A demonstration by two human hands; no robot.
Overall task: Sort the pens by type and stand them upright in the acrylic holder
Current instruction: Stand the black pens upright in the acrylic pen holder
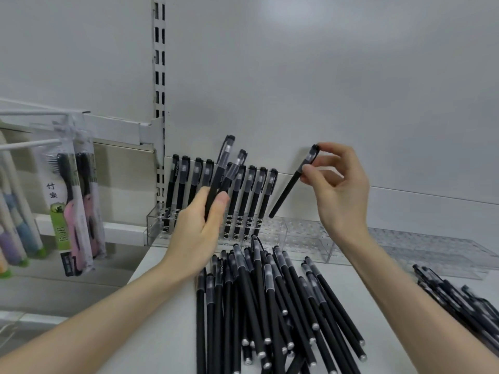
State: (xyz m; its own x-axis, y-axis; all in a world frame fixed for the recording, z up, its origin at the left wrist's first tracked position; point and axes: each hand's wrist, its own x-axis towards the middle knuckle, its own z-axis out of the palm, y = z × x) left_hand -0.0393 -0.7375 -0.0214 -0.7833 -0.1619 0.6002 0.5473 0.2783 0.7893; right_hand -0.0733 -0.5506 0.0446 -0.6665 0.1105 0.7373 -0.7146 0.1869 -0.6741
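A clear acrylic holder (297,233) runs along the back of the shelf. Several black capped pens (248,195) stand upright in its left part. My left hand (197,228) grips two black pens (220,176) in front of that row, caps up. My right hand (337,184) pinches one black pen (291,182) near its cap; the pen slants down to the left, and its lower end hangs just above the holder beside the last standing pen. A heap of black pens (264,303) lies on the white shelf (167,314) below my hands.
A second pile of black pens (459,298) lies at the right edge. More acrylic holder sections (432,252) stretch to the right. Packaged brushes (73,201) hang on hooks at the left, beside a slotted shelf upright (159,76).
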